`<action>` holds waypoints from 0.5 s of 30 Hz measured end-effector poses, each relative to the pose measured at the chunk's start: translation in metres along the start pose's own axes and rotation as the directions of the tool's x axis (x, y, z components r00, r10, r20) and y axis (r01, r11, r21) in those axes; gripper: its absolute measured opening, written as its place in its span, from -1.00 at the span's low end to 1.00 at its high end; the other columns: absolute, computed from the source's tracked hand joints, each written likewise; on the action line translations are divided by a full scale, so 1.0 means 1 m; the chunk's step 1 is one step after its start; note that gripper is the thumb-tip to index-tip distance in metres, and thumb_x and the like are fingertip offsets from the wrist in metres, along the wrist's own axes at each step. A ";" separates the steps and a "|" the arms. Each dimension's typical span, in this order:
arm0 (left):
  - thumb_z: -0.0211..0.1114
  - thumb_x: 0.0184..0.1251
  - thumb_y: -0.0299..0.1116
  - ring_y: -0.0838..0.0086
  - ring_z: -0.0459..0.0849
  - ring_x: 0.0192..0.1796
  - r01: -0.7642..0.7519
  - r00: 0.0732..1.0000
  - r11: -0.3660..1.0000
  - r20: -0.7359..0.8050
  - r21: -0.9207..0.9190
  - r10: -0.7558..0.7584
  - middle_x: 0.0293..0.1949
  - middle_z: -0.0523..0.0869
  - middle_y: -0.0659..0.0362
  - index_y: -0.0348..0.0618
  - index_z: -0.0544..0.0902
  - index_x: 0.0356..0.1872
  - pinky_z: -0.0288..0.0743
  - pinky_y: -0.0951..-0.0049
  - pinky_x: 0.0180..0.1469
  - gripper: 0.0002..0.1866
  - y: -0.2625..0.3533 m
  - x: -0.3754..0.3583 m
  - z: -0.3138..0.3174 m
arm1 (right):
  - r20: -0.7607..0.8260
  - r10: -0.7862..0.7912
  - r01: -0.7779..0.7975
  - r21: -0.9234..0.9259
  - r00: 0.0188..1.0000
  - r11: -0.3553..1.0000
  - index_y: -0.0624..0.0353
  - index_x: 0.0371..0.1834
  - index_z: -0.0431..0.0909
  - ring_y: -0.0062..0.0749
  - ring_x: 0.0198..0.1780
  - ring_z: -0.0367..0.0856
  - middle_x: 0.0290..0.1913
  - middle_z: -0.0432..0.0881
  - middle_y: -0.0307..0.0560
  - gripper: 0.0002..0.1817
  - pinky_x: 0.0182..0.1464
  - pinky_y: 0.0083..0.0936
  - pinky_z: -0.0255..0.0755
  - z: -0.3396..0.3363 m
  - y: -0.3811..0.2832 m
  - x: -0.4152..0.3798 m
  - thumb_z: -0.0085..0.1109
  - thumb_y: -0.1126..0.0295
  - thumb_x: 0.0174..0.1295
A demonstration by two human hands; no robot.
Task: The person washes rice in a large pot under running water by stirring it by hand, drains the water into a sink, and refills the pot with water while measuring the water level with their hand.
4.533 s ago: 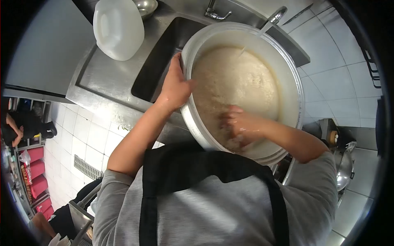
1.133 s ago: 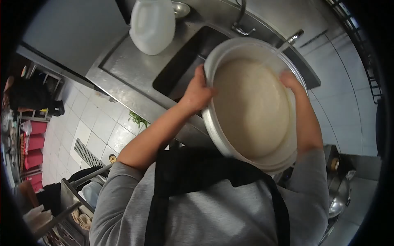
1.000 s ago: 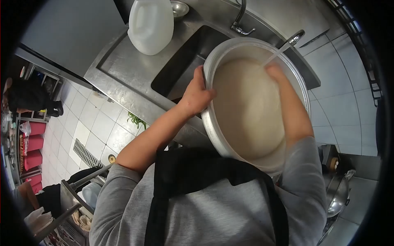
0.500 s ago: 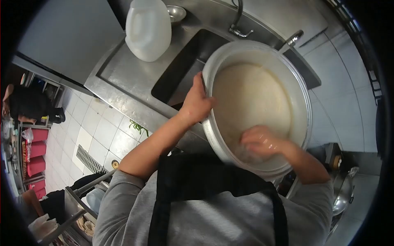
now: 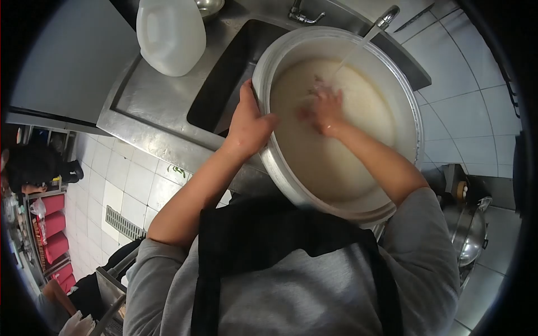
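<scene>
A big round metal pot (image 5: 263,73) full of cloudy whitish water (image 5: 342,173) is tilted over the sink in front of me. My left hand (image 5: 249,124) grips its left rim, thumb inside and fingers round the outer wall. In the water, toward the far side, is my right hand (image 5: 326,111), its fingers spread and partly submerged. I cannot make out anything held in it. From the tap spout (image 5: 388,17) a stream of water (image 5: 354,49) falls into the pot just beyond that hand.
A white plastic jug (image 5: 171,39) and a metal bowl (image 5: 210,8) stand on the steel counter (image 5: 143,103), left of the dark sink basin (image 5: 216,92). A lidded metal pan (image 5: 469,235) sits at right. Two other people are at the left, near red bins (image 5: 55,227).
My right hand has swept from the pot's near side to its far side, and its fingers have spread. My left hand still holds the rim. The view has shifted slightly.
</scene>
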State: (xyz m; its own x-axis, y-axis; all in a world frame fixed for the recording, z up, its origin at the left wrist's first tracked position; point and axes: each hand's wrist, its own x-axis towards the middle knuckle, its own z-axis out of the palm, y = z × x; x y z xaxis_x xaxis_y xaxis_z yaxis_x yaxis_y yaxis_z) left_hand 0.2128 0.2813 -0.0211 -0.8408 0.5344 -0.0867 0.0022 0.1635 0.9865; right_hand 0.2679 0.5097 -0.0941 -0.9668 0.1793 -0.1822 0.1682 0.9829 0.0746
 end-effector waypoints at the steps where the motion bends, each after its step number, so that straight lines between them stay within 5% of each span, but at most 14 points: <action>1: 0.19 -0.08 -0.51 0.15 0.45 0.16 -0.020 1.000 1.000 -0.008 0.020 0.021 0.10 0.44 -0.18 -0.41 0.03 0.30 0.29 0.36 0.22 -0.17 -0.003 0.001 0.000 | -0.077 -0.061 0.061 -0.007 0.995 0.998 0.03 0.32 0.28 0.07 0.48 -0.16 0.48 -0.09 0.05 -0.28 0.34 0.29 -0.28 0.002 -0.015 -0.005 -0.08 -0.19 0.19; 3: 0.20 -0.08 -0.42 -0.05 0.51 0.11 -0.059 0.998 0.996 -0.018 0.064 0.060 0.03 0.50 -0.32 -0.44 0.02 0.29 0.34 0.29 0.16 -0.16 -0.009 0.001 -0.001 | -0.226 -0.179 0.177 -0.030 0.957 0.984 0.05 0.26 0.37 0.08 0.48 -0.16 0.47 -0.05 0.07 -0.33 0.33 0.31 -0.28 0.006 -0.045 -0.021 -0.04 -0.15 0.18; 6: 0.22 -0.09 -0.42 -0.02 0.52 0.09 -0.078 0.996 0.994 -0.035 0.079 0.081 0.00 0.52 -0.29 -0.40 0.04 0.29 0.35 0.30 0.15 -0.15 -0.006 -0.002 -0.001 | -0.200 -0.191 0.164 -0.145 0.961 0.976 0.06 0.30 0.31 0.08 0.49 -0.23 0.47 -0.07 0.09 -0.31 0.31 0.38 -0.29 0.028 -0.077 -0.038 -0.02 -0.10 0.16; 7: 0.23 -0.11 -0.44 0.04 0.53 0.08 -0.122 0.992 0.992 -0.025 0.029 0.123 0.00 0.52 -0.24 -0.37 0.06 0.30 0.35 0.32 0.15 -0.15 -0.004 -0.001 -0.001 | 0.095 -0.195 0.209 -0.175 0.976 0.962 -0.01 0.34 0.25 0.09 0.50 -0.27 0.49 -0.12 0.05 -0.30 0.28 0.44 -0.29 -0.011 -0.084 -0.045 -0.02 -0.08 0.15; 11: 0.18 -0.08 -0.53 0.21 0.44 0.17 -0.130 0.991 0.988 0.000 -0.079 0.130 0.13 0.42 -0.14 -0.37 0.07 0.30 0.29 0.38 0.21 -0.19 -0.007 0.000 -0.001 | -0.191 -0.139 0.142 0.000 0.972 0.990 -0.28 0.43 0.09 0.05 0.51 -0.29 0.51 -0.17 -0.05 -0.30 0.30 0.39 -0.31 0.001 -0.068 -0.046 -0.08 -0.15 0.21; 15: 0.16 -0.07 -0.55 0.22 0.43 0.18 -0.076 0.997 0.989 0.018 -0.124 0.078 0.15 0.40 -0.17 -0.46 0.02 0.31 0.26 0.41 0.24 -0.18 0.000 -0.001 0.002 | -0.047 0.000 0.000 0.001 0.999 1.000 -0.36 0.47 -0.07 0.03 0.51 -0.31 0.51 -0.20 -0.05 -0.23 0.33 0.34 -0.30 -0.010 -0.017 -0.061 -0.11 -0.23 0.21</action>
State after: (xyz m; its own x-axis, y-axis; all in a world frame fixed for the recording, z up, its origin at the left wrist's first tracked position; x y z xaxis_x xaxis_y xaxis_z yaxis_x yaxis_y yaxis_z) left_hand 0.2151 0.2826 -0.0212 -0.8280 0.5607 -0.0116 -0.0011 0.0190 0.9998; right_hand 0.3222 0.4820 -0.0744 -0.9748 0.1769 -0.1362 0.1681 0.9830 0.0736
